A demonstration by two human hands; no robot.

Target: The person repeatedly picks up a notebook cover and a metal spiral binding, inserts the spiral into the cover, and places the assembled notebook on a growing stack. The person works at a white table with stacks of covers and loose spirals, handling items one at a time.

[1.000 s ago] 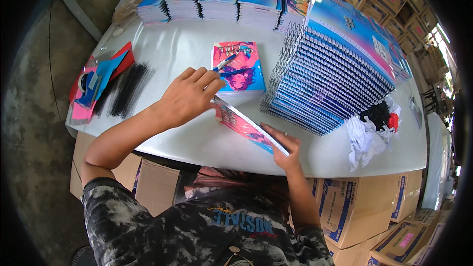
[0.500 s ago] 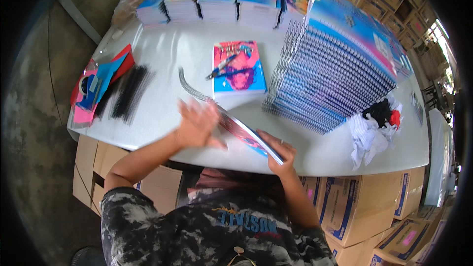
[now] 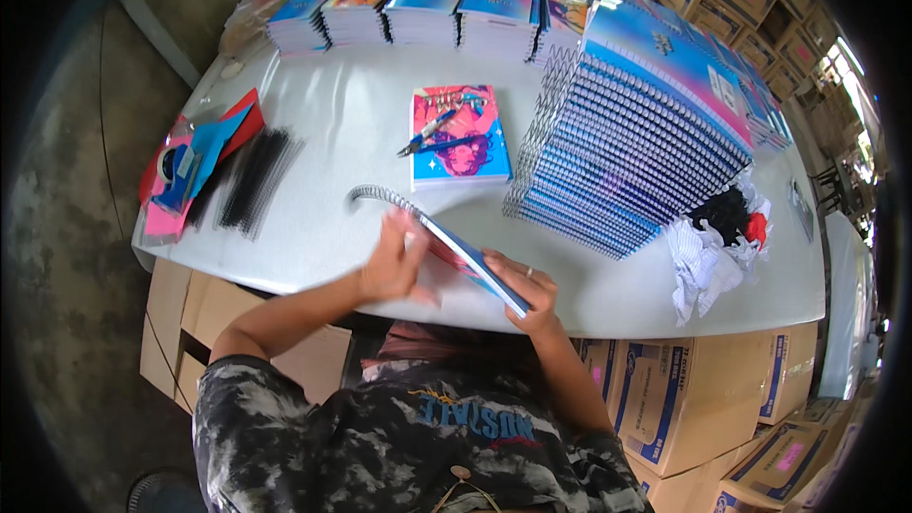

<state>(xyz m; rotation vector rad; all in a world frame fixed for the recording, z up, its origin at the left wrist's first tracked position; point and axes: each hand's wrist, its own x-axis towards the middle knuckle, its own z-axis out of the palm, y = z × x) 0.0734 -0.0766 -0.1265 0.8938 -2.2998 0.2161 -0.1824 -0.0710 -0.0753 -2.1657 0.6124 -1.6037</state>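
Observation:
My right hand (image 3: 529, 293) grips the lower right end of a notebook (image 3: 470, 261), held tilted and edge-on above the table's near side. A wire-like spiral coil (image 3: 385, 194) juts out in a curve past the notebook's far left end. At that end is my left hand (image 3: 391, 258), slightly blurred, thumb held apart from the fingers and fingertips against or close to the coil. Beyond the hands lies a pink and blue book stack (image 3: 463, 171) with a pen (image 3: 451, 143) and a cutter-like tool (image 3: 426, 131) on top.
A tall pile of coil-bound notebooks (image 3: 627, 152) stands on the right, beside crumpled cloth (image 3: 708, 266). Black spiral coils (image 3: 256, 182) and a tape roll (image 3: 169, 166) on coloured sheets lie left. More notebook stacks (image 3: 421, 14) line the table's (image 3: 323, 114) far side. Cardboard boxes (image 3: 703, 399) sit below.
My left hand has swung slightly down and right, its fingers drawing closer together near the coil. The notebook and my right hand have shifted a little left; the coil's protruding end looks shorter.

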